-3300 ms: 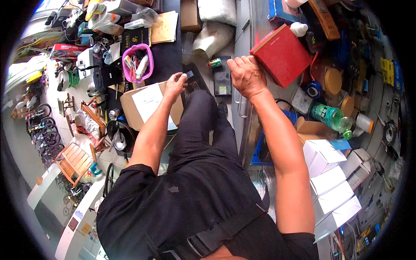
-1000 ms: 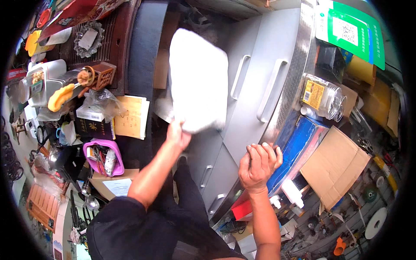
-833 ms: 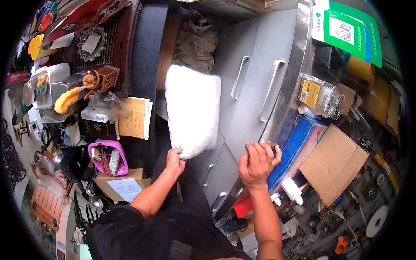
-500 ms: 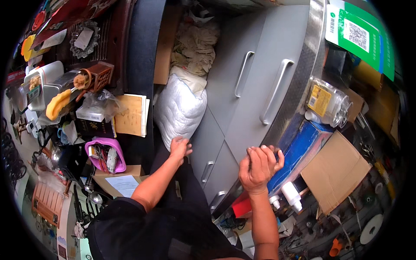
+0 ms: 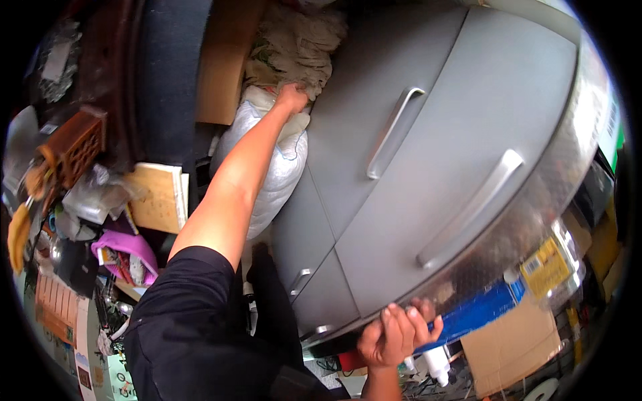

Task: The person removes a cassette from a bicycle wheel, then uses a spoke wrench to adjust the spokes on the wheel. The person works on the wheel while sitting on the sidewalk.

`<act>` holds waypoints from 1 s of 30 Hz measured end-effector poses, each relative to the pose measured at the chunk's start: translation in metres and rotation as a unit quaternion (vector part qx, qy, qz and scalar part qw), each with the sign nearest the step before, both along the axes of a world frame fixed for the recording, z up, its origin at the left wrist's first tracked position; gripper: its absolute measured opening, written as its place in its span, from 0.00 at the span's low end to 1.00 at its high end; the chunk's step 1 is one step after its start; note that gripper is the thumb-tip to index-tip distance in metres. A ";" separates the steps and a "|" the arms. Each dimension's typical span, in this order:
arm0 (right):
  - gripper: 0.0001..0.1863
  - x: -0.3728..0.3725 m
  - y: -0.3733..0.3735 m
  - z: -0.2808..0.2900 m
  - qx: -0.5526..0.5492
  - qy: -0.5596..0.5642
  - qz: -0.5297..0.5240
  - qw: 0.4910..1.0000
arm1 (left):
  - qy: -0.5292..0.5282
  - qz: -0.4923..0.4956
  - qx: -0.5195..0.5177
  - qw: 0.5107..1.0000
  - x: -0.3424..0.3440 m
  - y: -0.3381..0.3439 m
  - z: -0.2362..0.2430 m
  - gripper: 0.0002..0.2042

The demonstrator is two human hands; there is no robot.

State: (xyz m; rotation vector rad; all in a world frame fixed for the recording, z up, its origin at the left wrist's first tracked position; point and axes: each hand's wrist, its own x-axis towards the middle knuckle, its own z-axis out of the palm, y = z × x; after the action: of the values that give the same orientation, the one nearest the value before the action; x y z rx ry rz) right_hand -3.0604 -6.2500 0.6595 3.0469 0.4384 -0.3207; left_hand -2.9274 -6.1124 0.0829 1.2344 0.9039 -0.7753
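My left arm stretches forward over a white woven sack (image 5: 267, 194) stuffed with crumpled off-white cloth (image 5: 294, 50). At the sack's mouth, my left hand (image 5: 292, 98) is closed on the cloth, its fingertips partly sunk in the folds. Behind my forearm part of the sack is hidden. My right hand (image 5: 394, 334) has its fingers curled over the metal-trimmed counter edge (image 5: 461, 294), beside the grey cabinet (image 5: 428, 200). What lies under its fingers is hard to see.
Silver handles (image 5: 394, 134) stand out from the cabinet doors. Left of the sack is a cardboard box (image 5: 227, 63); further left, a pink basket (image 5: 127, 257) holds small items. Right of the counter edge lie a blue box (image 5: 478, 311), a cardboard sheet (image 5: 511, 351) and a white bottle (image 5: 438, 364).
My left hand has moved forward from the sack's near end to the cloth at its mouth. The view has come closer to the cabinet. My right hand stays by the counter edge.
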 end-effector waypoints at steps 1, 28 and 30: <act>0.08 -0.002 -0.003 0.004 -0.016 0.027 -0.007 0.999 | 0.012 0.026 0.003 1.000 0.007 -0.006 -0.013 0.19; 0.13 0.020 -0.004 0.002 0.012 0.048 0.040 0.998 | -0.093 -0.105 0.290 0.947 0.022 -0.049 -0.051 0.14; 0.10 0.008 -0.002 -0.005 0.047 0.029 -0.010 0.998 | -0.135 -0.067 0.215 0.965 -0.005 -0.047 -0.031 0.13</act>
State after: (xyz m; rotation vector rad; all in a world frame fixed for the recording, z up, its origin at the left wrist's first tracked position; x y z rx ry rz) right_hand -3.0528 -6.2521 0.6547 3.1426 0.4389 -0.4000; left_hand -2.9322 -6.1599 0.0518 1.7522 0.7911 -0.5096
